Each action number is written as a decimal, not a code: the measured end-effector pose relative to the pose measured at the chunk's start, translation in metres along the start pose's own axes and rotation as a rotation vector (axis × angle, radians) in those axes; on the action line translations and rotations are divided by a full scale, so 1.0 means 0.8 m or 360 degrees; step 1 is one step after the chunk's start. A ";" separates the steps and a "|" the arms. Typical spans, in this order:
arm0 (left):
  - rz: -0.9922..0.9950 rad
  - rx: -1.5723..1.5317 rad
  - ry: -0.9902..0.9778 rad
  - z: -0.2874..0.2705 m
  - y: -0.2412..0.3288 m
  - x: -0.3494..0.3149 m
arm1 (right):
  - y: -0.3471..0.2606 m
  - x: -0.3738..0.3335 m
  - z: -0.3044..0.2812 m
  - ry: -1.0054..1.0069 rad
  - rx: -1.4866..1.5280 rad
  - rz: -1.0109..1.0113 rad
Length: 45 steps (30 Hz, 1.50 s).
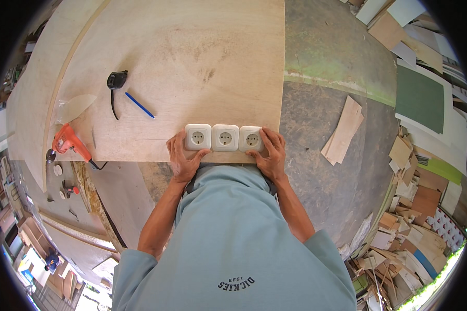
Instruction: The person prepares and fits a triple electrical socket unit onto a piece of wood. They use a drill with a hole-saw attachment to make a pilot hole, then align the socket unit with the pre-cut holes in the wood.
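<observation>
Three square white wall sockets stand in a row near the front edge of a pale plywood sheet (192,62). My left hand (181,161) grips the left socket (197,137), fingers along its outer side and thumb at its lower edge. At the other end, my right hand (272,155) grips the right socket (250,138) in the same way. Between them sits the middle socket (225,138), touched by neither hand. Whether the sockets are joined to one another I cannot tell.
Left of the sockets lie a black tape measure (117,79), a blue pen (139,105) and an orange-red corded drill (71,141). Two thin wood strips (343,129) lie on the grey surface to the right. Beyond that, wood offcuts (399,249) are heaped along the right side.
</observation>
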<state>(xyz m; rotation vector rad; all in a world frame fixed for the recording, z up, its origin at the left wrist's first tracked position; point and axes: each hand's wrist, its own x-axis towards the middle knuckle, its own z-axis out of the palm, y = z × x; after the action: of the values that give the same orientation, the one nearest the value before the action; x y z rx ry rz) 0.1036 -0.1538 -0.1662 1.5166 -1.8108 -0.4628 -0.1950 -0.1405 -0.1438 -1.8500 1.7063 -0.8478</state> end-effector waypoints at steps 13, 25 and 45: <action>0.0086 0.0202 -0.0043 0.003 0.012 0.004 | -0.005 -0.002 0.000 -0.0039 -0.0136 -0.0075; 0.0014 0.0137 0.0003 0.005 0.018 0.002 | -0.023 -0.009 0.026 0.0019 -0.0323 -0.0092; 0.0018 0.0121 0.0024 0.010 0.012 -0.002 | -0.018 -0.013 0.026 -0.0013 -0.0217 -0.0015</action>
<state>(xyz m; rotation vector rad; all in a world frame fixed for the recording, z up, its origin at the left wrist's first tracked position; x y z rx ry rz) 0.0913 -0.1512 -0.1652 1.5558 -1.8430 -0.3803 -0.1706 -0.1303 -0.1490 -1.9489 1.7913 -0.7426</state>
